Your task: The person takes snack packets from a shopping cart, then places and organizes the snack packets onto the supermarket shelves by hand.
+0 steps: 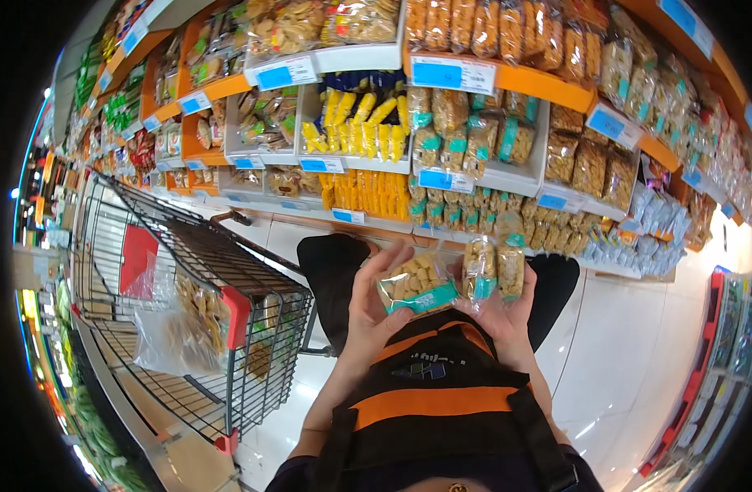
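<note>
Clear snack packets [418, 283] show pale tan pieces and teal labels with lighter print. The cloth [433, 407] worn in front is black, striped bright orange. The shopping cart [238, 316] is dark wire grid, red-cornered. Orange shelf edges [545, 84] carry blue-and-white price tags [451, 75] (some packs [396, 142] nearby are vivid yellow). Floor tiles [605, 361]: white, thin dark lines.

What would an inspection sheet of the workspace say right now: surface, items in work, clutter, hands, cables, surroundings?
Surface: pale, glossy tiled floor.
Job's things: clear pack with a teal label in the left hand; two slim packs in the right hand.
Clutter: wire shopping cart at the person's left, with a clear plastic bag inside; its contents are hard to make out.
Hands: both bare, each gripping packs.
Cables: nothing seen.
Surroundings: stocked shelves ahead, with blue-and-white price tags.
</note>
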Available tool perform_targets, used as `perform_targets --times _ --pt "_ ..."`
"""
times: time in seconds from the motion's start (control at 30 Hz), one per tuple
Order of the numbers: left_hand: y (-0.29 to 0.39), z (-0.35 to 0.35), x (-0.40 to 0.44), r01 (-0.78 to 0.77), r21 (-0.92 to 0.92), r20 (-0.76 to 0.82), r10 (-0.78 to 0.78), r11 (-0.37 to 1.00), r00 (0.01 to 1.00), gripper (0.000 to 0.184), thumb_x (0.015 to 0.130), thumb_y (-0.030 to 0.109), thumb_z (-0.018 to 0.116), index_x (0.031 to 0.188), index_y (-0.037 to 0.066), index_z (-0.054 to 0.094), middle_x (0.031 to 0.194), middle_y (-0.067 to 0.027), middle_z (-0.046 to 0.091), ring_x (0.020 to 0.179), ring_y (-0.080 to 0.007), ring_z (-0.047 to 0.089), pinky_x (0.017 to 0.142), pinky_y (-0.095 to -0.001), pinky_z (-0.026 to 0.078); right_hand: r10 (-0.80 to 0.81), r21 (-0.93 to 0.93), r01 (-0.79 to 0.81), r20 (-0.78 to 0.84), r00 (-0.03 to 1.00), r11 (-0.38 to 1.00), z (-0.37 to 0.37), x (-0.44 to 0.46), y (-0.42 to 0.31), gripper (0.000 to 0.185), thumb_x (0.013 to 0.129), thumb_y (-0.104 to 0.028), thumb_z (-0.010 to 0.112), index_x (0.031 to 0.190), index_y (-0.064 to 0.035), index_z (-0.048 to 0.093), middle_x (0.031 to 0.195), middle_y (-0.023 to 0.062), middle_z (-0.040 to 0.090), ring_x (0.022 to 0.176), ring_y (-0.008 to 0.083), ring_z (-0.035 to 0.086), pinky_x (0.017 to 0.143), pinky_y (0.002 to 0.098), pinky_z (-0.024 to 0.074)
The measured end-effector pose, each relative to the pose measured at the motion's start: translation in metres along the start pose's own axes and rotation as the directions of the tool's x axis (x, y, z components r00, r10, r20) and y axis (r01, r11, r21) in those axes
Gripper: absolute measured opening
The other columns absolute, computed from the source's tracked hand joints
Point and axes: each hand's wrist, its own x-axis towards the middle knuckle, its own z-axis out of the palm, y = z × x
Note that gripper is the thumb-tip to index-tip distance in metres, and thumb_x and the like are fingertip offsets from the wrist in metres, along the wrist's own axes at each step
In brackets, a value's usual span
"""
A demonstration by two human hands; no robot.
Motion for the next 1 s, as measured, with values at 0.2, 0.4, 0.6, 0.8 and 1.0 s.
perform_targets --times 0.2,0.4,0.6,0.8,1.0 --pt "-0.040 -0.015 -0.024 0.303 -0.351 -0.083 -0.352 0.886 0.932 0.049 0.091 -0.001 0.056 0.137 0.012 0.044 0.142 -0.0048 0.043 0.124 -0.0185 0.050 0.101 -0.0340 0.045 -0.160 -0.377 0.166 0.045 0.986 0.911 0.002 0.000 -0.004 0.070 0.075 -0.035 0.072 0.135 -0.0093 0.048 0.135 0.0109 0.050 0.135 0.0375 0.036 0.111 0.0545 0.0277" --pt "-0.050 -0.028 -0.048 0.396 -0.269 0.194 -0.354 0.878 0.915 0.083 0.087 0.054 0.061 0.148 0.009 0.026 0.145 -0.0107 0.034 0.135 -0.0265 0.033 0.111 -0.0417 0.029 0.118 -0.955 -0.151 -0.125 0.985 0.256 -0.008 -0.005 0.007 0.088 0.072 -0.006 0.072 0.147 -0.0031 0.026 0.142 0.0112 0.036 0.131 0.0222 0.040 0.108 0.0329 0.0343" --pt "-0.027 -0.047 -0.057 0.149 0.300 0.085 -0.182 0.942 0.980 0.078 0.076 0.030 0.078 0.140 0.007 0.038 0.137 -0.0133 0.037 0.132 -0.0278 0.036 0.111 -0.0396 0.027 0.199 -0.997 -0.076 -0.070 0.977 0.024 0.000 0.007 0.051 0.108 0.068 -0.007 0.072 0.152 -0.0147 0.005 0.155 0.0168 0.012 0.144 0.0298 0.017 0.114 0.0426 0.0244" --pt "0.083 -0.088 -0.062 -0.114 0.362 -0.286 0.227 0.925 0.931 0.069 0.069 0.031 0.082 0.126 0.007 0.050 0.133 -0.0130 0.043 0.127 -0.0253 0.042 0.105 -0.0407 0.036 0.235 -0.970 0.067 0.124 0.964 0.234 0.022 0.022 0.048 0.096 0.086 -0.062 0.053 0.153 -0.0113 0.008 0.157 0.0195 0.013 0.146 0.0355 0.014 0.114 0.0516 0.0204" --pt "0.147 -0.200 -0.145 0.040 0.656 -0.728 0.618 0.754 0.296 0.061 0.087 0.014 0.065 0.141 0.003 0.040 0.137 -0.0132 0.047 0.126 -0.0246 0.045 0.105 -0.0376 0.036 0.197 -0.487 -0.089 0.173 0.965 0.869 0.026 0.028 0.028 0.091 0.090 -0.073 0.027 0.153 -0.0092 0.014 0.159 0.0140 0.011 0.147 0.0306 0.010 0.116 0.0527 0.0109"
